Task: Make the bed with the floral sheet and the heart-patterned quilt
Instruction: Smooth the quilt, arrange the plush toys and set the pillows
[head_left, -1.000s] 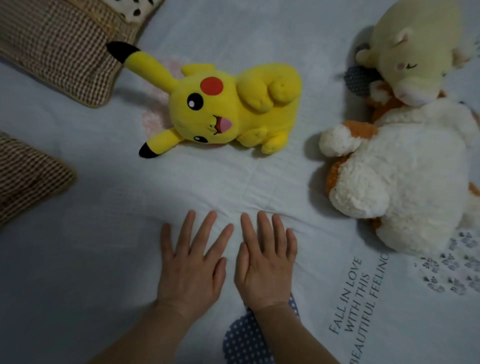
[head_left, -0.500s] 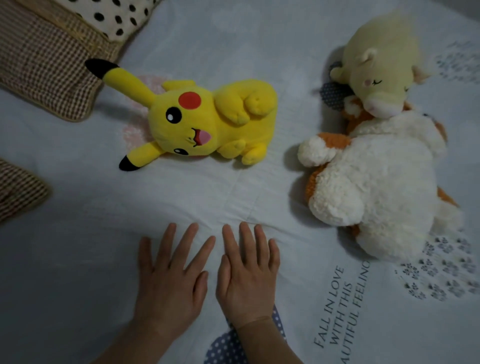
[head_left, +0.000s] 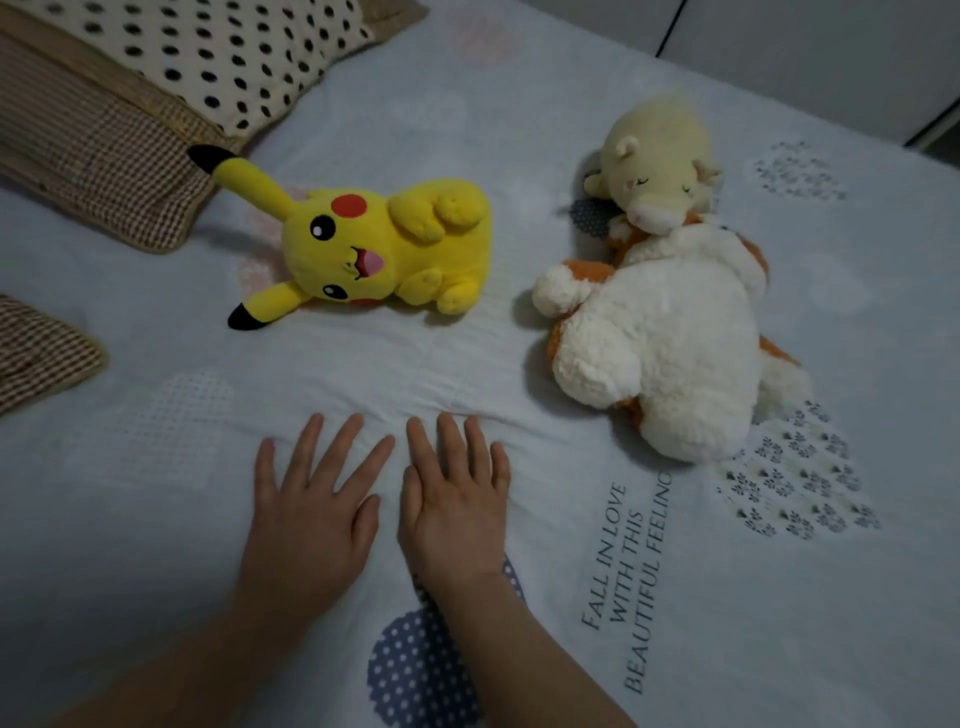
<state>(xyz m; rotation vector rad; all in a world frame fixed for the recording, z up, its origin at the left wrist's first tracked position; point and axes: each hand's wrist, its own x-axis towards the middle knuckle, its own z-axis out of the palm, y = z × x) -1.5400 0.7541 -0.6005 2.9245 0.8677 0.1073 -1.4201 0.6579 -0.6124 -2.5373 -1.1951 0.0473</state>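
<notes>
A pale blue heart-patterned quilt (head_left: 519, 130) with printed hearts and dark lettering covers the whole bed. My left hand (head_left: 311, 509) and my right hand (head_left: 457, 504) lie flat on it side by side at the lower middle, palms down, fingers straight and spread, pressing the fabric. A shallow crease runs across the quilt just beyond my fingertips. The floral sheet is not visible.
A yellow plush toy (head_left: 384, 249) lies on its side beyond my hands. A white-and-orange plush (head_left: 670, 343) with a cream plush (head_left: 660, 171) on it lies to the right. Checked and dotted pillows (head_left: 130, 104) sit at the upper left; another checked cushion (head_left: 36, 353) at the left edge.
Both hands stay flat on the quilt and have shifted slightly toward me. The view has tilted up, showing more of the pillows and the bed's far edge.
</notes>
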